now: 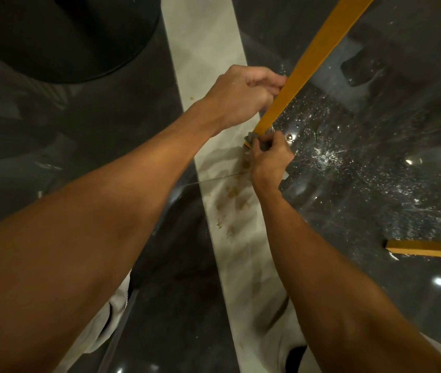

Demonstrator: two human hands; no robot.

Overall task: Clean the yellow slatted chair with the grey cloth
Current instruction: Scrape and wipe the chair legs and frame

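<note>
A yellow leg of the chair (313, 57) slants down from the upper right to the floor at the centre. My left hand (243, 92) is closed around that leg a little above its foot. My right hand (269, 157) presses a small bunched grey cloth (254, 138) against the foot of the leg, where it meets the floor. Most of the cloth is hidden under my fingers. A second yellow chair leg (429, 249) juts in from the right edge, low down. The seat and slats are out of view.
The floor is glossy black tile (362, 170) with water drops and white speckles, crossed by a pale strip (208, 49) with brown stains (234, 195). A large black round object (60, 36) fills the upper left. My pale trousers and shoes (292, 354) are at the bottom.
</note>
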